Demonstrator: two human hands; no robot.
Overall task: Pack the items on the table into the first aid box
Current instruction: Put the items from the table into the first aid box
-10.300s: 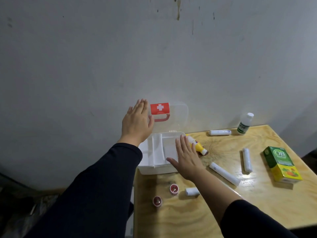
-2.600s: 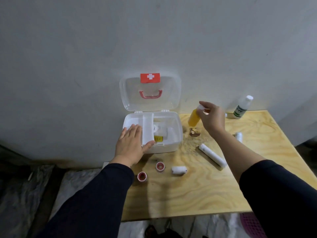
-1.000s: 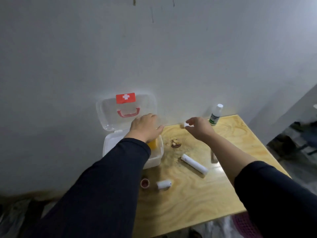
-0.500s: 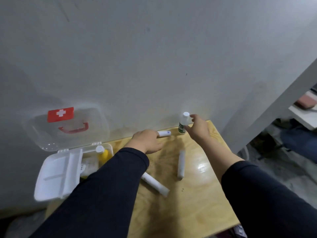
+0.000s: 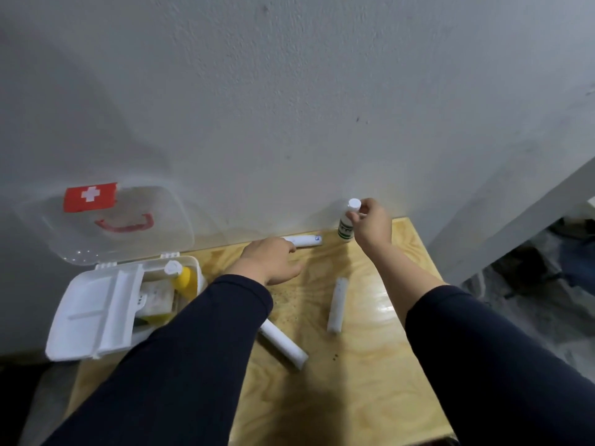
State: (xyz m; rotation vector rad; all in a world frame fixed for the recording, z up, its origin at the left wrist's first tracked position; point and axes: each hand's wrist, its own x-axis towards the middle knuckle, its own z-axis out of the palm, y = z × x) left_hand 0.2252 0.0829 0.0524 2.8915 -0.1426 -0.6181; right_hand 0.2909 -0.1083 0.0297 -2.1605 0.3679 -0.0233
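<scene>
The white first aid box (image 5: 75, 344) stands open at the table's left end, its clear lid (image 5: 106, 249) leaning on the wall. Inside it a yellow bottle (image 5: 184, 278) stands upright beside a white tray insert. My right hand (image 5: 373, 225) grips a small white bottle with a green label (image 5: 346, 228) near its cap, at the wall. My left hand (image 5: 272, 260) rests palm down on the table, fingertips touching a white roll (image 5: 306, 240) by the wall. Two more white rolls lie loose: one (image 5: 335, 305) in the middle, one (image 5: 283, 344) partly under my left sleeve.
The wooden table (image 5: 354, 397) butts against a grey wall (image 5: 289, 107). Its right edge drops to a dim floor area with dark objects (image 5: 547, 268). A grey sloping beam (image 5: 515, 214) runs at the right.
My right hand has closed around the green-label bottle's top. My left hand has stayed near the white roll by the wall. The view has shifted slightly.
</scene>
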